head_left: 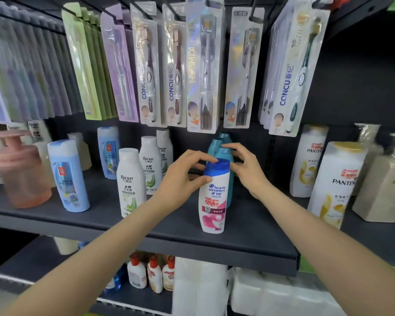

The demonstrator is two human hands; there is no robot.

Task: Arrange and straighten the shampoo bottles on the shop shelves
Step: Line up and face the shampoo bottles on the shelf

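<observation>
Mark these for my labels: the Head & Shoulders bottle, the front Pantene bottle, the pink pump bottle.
Head & Shoulders bottle point(213, 201), head view, front label.
Front Pantene bottle point(335, 185), head view, label.
Pink pump bottle point(21, 174), head view, body.

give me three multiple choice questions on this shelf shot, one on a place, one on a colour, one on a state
1. Where do the teal bottles stand?
A. behind the Head & Shoulders bottle
B. on the lower shelf
C. left of the pink pump bottle

2. What colour is the Head & Shoulders cap?
A. gold
B. blue
C. white

3. How is the left hand placed?
A. hanging clear of the shelf
B. fingers on the Head & Shoulders bottle near its cap
C. gripping a toothbrush pack

Answers: 1 A, the teal tops rise directly behind it. 2 B, the cap is plainly blue. 3 B, thumb and fingertips touch the bottle below and at the cap.
</observation>
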